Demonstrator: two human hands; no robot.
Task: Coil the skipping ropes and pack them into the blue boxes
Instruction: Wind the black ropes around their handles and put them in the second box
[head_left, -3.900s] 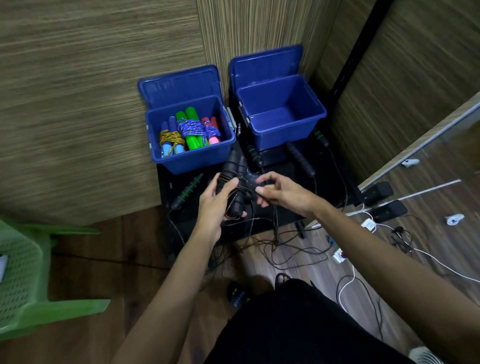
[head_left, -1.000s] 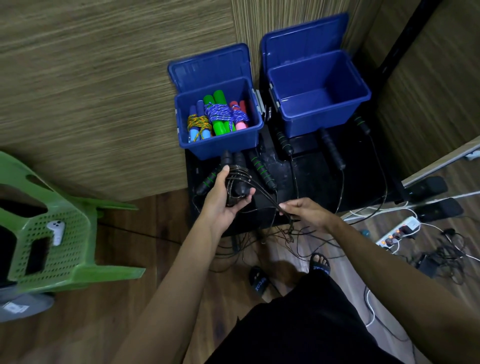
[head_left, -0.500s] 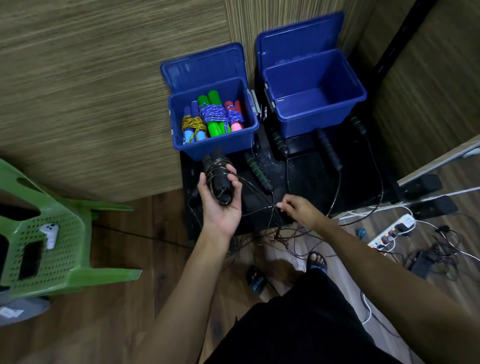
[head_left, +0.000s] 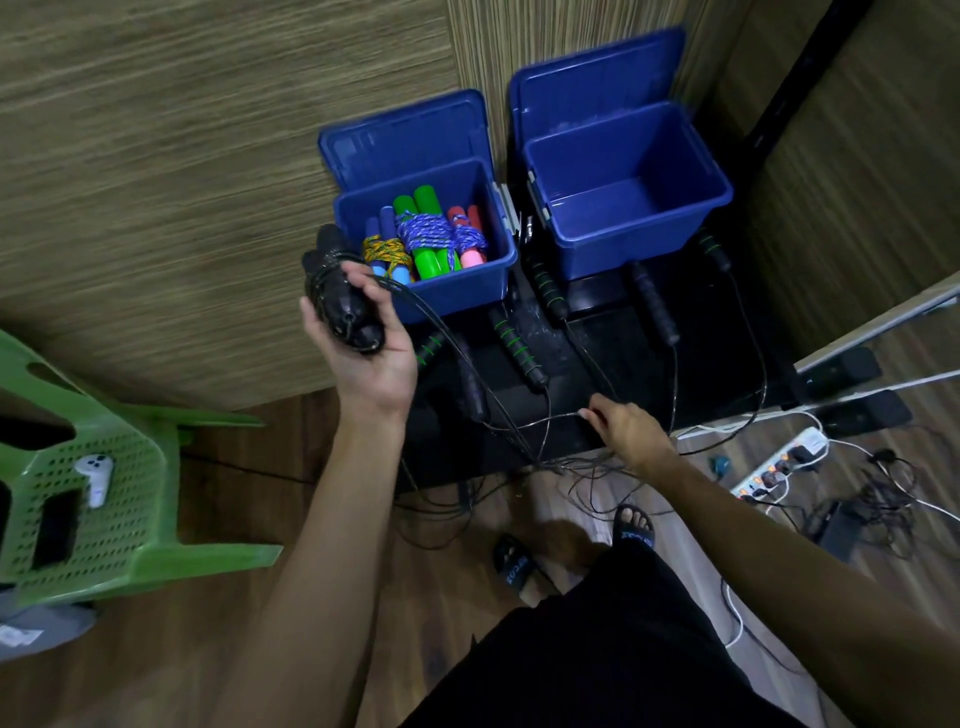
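The biggest risk I see is the tangle: the cord I am pulling with my right hand (head_left: 626, 431) runs down into a heap of loose black cords (head_left: 561, 467) at the edge of the black stand (head_left: 613, 338), below that hand, and I think a tug could drag the other ropes off with it or knot them tighter. My right fingers (head_left: 592, 414) pinch that thin cord just in front of the heap. Next, the bundle could slip: my left hand (head_left: 363, 343) curls round two black handles (head_left: 340, 296) with a few turns of cord on them, and the free cord leaves my fingers slack toward the right, so a turn may slide off before I tie it. Lesser worry: my feet in sandals (head_left: 519, 564) stand close to cords trailing on the floor.

The left blue box (head_left: 431, 296), just beyond my left hand, holds coiled coloured ropes (head_left: 426, 236); the right blue box (head_left: 623, 249), beyond my right hand, looks empty. Three or four more ropes with black handles, some green-banded (head_left: 514, 343), lie uncoiled on the stand between my hands and the boxes. Around it are wood-grain wall panels, a brown plank floor, a green plastic chair (head_left: 104, 493) far left of my left hand, and a white power strip (head_left: 779, 462) with wires right of my right hand
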